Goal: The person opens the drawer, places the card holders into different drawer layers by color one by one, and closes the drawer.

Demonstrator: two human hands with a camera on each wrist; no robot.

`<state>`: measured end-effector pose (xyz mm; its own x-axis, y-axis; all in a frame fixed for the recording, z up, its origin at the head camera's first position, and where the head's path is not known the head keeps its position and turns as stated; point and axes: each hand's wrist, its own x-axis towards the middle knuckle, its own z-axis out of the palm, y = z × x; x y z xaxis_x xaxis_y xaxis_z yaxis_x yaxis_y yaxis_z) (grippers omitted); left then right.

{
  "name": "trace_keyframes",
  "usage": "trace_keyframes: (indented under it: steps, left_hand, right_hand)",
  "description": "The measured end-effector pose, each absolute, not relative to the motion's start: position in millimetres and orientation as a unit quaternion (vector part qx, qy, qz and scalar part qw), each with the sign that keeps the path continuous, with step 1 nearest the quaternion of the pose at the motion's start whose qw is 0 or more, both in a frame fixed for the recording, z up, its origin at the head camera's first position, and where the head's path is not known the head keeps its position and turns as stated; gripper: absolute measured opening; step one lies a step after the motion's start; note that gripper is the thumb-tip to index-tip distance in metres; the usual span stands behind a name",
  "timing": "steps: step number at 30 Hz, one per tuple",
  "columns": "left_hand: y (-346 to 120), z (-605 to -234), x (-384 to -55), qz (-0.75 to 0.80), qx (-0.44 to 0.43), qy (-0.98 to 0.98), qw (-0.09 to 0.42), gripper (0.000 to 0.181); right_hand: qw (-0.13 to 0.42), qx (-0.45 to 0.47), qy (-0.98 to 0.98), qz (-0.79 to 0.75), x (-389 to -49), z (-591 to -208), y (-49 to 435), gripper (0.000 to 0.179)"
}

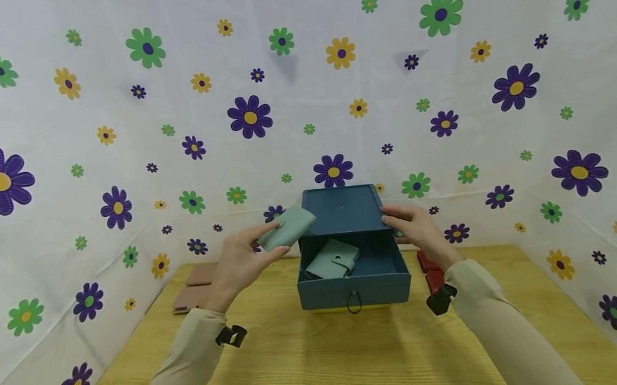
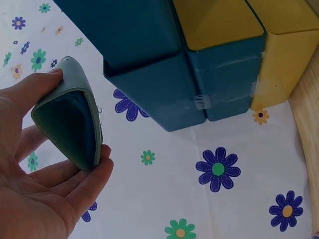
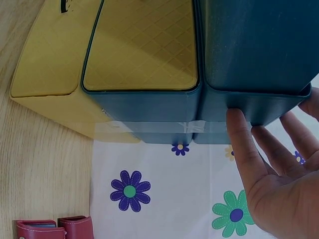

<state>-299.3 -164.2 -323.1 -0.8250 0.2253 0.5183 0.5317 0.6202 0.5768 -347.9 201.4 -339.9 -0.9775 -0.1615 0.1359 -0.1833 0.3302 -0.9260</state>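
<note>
1. Our left hand (image 1: 237, 266) pinches the pale green wallet (image 1: 288, 228) between thumb and fingers. In the left wrist view we look into its open end: folded, sides parted, dark inside.
2. Held wallet is in the air, upper left of the open drawer (image 1: 325, 295). Left wrist view shows it apart from the blue box (image 1: 338, 207).
3. Our right hand (image 1: 419, 230) has its fingers extended and spread, tips touching the right side of the blue box. Not wrapped round anything we can see.
4. Open drawer is pulled out toward us under the box top. Dark pull loop (image 1: 355, 313) on its front.
5. Second pale green wallet (image 1: 330, 262) lies tilted inside the drawer, left half. We see its strap and round snap.
6. Yellow part shows just under the drawer front. Wrist views give us a yellow panel (image 3: 142, 45) with blue round it, plus a yellow box (image 3: 47, 59) beside it. Clear tape (image 3: 149, 127) runs across the blue sides.
7. On the wood-grain surface (image 1: 298, 370): brownish-pink items (image 1: 189, 299) to our left, partly behind the hand; two red wallets (image 1: 434, 280) to our right.
8. White flower-print backdrop (image 1: 295, 140) behind.
</note>
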Motion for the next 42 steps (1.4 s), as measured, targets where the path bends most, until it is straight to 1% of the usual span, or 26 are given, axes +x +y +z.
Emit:
trace_keyframes:
  steps: [7, 13, 21, 28, 33, 42]
  left_hand:
    - [-155.7, -317.8, -295.5, -0.374, -0.233, -0.877, 0.191, 0.055]
    - [-141.6, -310.0, -293.1, -0.373, -0.258, -0.872, 0.182, 0.053]
    - [-129.1, -307.7, -293.4, -0.375, -0.298, -0.866, 0.143, 0.049]
    - [-118.7, -305.4, -296.6, -0.359, -0.338, -0.863, 0.115, 0.051]
    - [-111.0, -306.7, -300.0, -0.328, -0.352, -0.870, 0.104, 0.050]
    - [-99.2, -306.6, -305.1, -0.281, -0.411, -0.863, 0.082, 0.048]
  right_hand:
    - [0.003, 0.107, -0.814, 0.570, -348.5, -338.3, 198.5, 0.053]
    - [0.007, 0.113, -0.813, 0.572, -348.5, -336.5, 200.4, 0.053]
    - [0.000, 0.115, -0.811, 0.573, -344.7, -334.8, 199.0, 0.053]
    - [0.005, 0.109, -0.811, 0.575, -347.3, -339.2, 200.6, 0.054]
    - [0.000, 0.112, -0.809, 0.576, -346.8, -340.2, 201.3, 0.054]
    - [-0.004, 0.106, -0.812, 0.574, -348.4, -339.9, 201.1, 0.052]
